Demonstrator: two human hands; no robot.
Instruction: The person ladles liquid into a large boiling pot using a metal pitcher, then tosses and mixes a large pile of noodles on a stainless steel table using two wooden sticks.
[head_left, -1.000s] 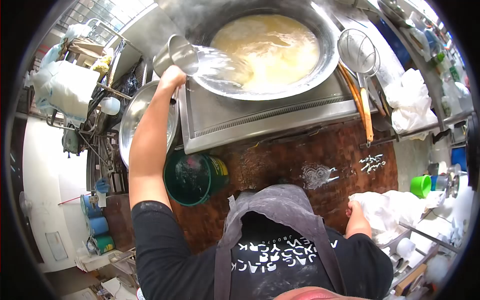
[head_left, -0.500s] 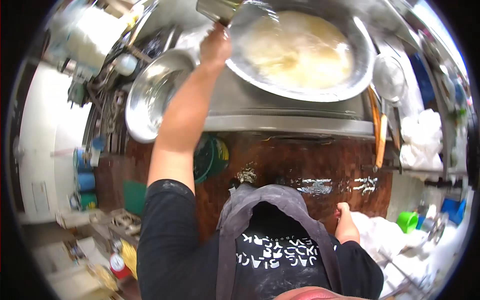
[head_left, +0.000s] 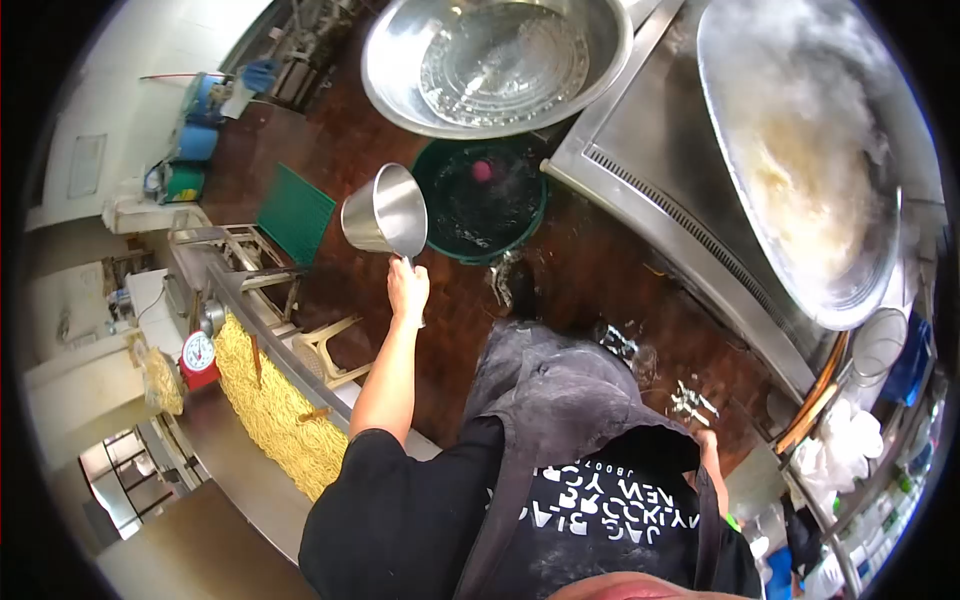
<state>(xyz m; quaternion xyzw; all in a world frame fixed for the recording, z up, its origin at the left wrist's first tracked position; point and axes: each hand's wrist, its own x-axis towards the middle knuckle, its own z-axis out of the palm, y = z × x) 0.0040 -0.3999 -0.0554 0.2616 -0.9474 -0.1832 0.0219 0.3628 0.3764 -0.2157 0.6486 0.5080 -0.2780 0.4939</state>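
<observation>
My left hand (head_left: 408, 290) is closed round the handle of a deep stainless steel dipper (head_left: 385, 212), held out in front of me. The dipper is tilted, and its mouth faces up and toward the right. Just beyond it stands a green tub (head_left: 478, 205) of dark water with a pink object floating in it. Above the tub is a wide metal basin (head_left: 385, 75) holding clear water. My right hand (head_left: 708, 442) hangs low at my side by the apron; its fingers are mostly hidden.
A large steaming pan (head_left: 722, 130) of pale liquid sits on the steel stove (head_left: 640, 150) at right. Yellow noodles (head_left: 265, 410) cover a counter at left, near a red scale (head_left: 198, 355). A stool (head_left: 325, 350) and green mat (head_left: 297, 212) are nearby. The floor has wet patches.
My left hand has brought the dipper back from beside the steaming pan to near the green tub. My view has turned left, bringing the noodles into sight. My right hand still hangs low.
</observation>
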